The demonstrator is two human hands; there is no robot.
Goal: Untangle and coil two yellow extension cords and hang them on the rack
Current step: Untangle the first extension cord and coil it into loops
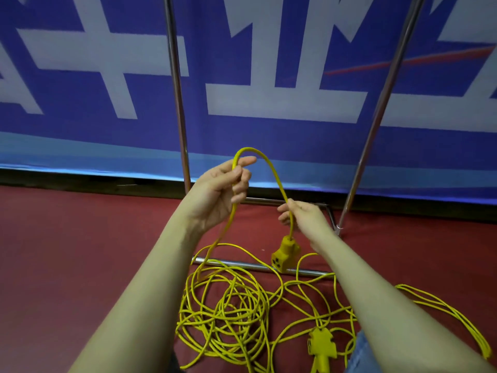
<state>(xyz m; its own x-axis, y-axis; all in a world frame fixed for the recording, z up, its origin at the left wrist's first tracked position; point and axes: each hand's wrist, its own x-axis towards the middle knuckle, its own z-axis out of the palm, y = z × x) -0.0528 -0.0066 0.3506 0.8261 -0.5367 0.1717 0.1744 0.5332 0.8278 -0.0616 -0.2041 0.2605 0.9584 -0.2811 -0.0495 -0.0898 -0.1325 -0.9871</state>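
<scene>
A yellow extension cord [271,170] arches between my two hands. My left hand [223,189] grips the cord near the top of the arch, fingers curled round it. Lower and to the right, my right hand [301,214] pinches the same cord just above its yellow socket block [285,253], which hangs free. From my left hand the cord drops into a tangled heap of yellow cord [228,308] on the floor. A second yellow socket block [321,343] lies in the tangle near my right forearm. The metal rack [177,84] stands right behind the heap.
The rack's base bars [258,266] lie on the red carpet [67,238] under the cords. Its right upright [382,103] slants in front of a blue and white banner [269,63]. More cord loops [443,308] trail to the right.
</scene>
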